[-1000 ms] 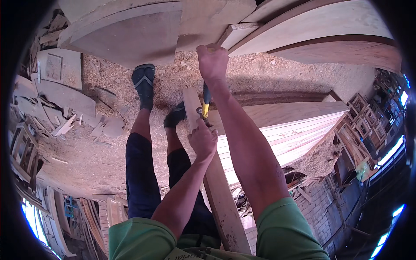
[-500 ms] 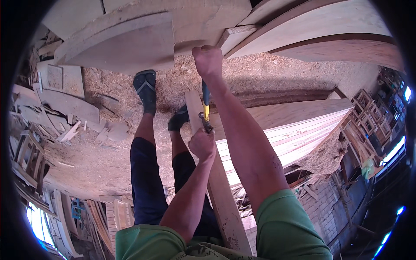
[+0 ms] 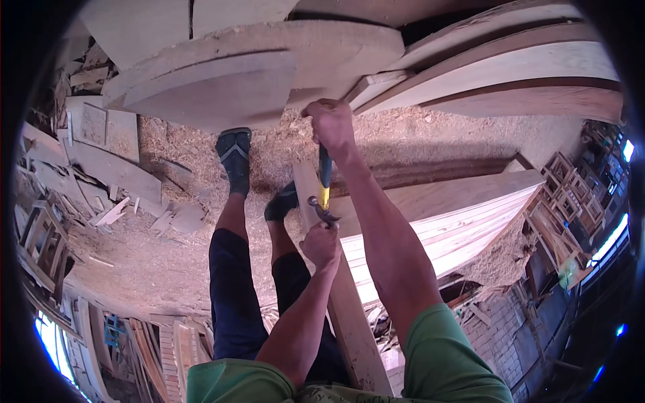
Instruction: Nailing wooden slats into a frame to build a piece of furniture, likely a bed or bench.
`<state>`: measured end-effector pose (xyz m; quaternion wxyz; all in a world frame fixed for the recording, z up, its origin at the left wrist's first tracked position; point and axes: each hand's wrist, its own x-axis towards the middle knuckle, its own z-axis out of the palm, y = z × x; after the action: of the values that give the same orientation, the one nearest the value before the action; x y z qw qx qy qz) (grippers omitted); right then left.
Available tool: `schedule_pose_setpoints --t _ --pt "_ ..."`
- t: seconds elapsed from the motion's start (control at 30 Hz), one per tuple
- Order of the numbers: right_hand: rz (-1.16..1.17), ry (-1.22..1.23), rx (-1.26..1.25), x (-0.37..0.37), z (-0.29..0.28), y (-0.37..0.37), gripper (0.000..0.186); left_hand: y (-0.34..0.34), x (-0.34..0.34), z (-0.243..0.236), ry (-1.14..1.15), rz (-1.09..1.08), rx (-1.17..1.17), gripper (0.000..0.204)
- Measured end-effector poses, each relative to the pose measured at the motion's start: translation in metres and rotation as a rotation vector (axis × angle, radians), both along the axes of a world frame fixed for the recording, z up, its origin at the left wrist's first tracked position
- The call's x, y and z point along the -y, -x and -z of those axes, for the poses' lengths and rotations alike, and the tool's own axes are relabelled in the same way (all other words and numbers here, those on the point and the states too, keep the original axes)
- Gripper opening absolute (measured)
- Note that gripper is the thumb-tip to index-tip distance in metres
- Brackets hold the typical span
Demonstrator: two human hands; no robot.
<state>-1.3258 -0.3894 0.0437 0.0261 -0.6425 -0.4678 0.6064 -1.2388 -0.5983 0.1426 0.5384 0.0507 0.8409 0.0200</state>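
Note:
My right hand (image 3: 332, 129) is closed around the dark end of a claw hammer (image 3: 324, 195). The hammer's handle has a yellow band near the head, and its metal head points back toward me. Just below that head, my left hand (image 3: 320, 246) is closed over a long pale wooden plank (image 3: 356, 329). Whatever its fingers hold is hidden. The plank runs from between my body and forearms out past my foot.
Curved wooden panels (image 3: 215, 87) lean along the far side, with more curved boards (image 3: 510, 67) at far right. A stack of light boards (image 3: 450, 208) lies right of the plank. Wood scraps (image 3: 111, 211) and shavings cover the floor around my feet (image 3: 234, 154).
The whole scene sits a little lower in the picture. My right hand has come slightly nearer with the hammer, and its wrist has turned a little. My left hand keeps its place by the plank.

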Motion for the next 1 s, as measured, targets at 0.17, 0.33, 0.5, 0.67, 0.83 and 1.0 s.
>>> schedule_pose_setpoints --t 0.17,0.33,0.5,0.67,0.83,1.0 --pt "0.11 0.203 -0.069 0.001 -0.014 0.012 0.019 0.0 0.008 -0.016 0.002 -0.001 -0.012 0.027" --pt "0.253 0.105 0.066 -0.014 0.008 -0.013 0.025 0.0 0.008 -0.007 -0.074 -0.145 0.004 0.026" --pt "0.133 -0.079 0.034 -0.007 0.017 -0.02 0.031 0.013 -0.001 -0.016 0.039 -0.077 0.051 0.029" --pt "0.026 -0.199 0.383 -0.02 0.034 -0.03 0.035 -0.004 0.0 -0.011 -0.034 -0.14 0.083 0.024" --pt "0.107 0.205 0.09 0.008 -0.018 0.004 0.037 0.014 0.002 -0.006 0.081 -0.048 0.036 0.024" --pt "0.007 -0.085 0.094 0.025 -0.029 0.01 0.027 0.005 0.001 -0.011 0.046 -0.141 0.11 0.026"
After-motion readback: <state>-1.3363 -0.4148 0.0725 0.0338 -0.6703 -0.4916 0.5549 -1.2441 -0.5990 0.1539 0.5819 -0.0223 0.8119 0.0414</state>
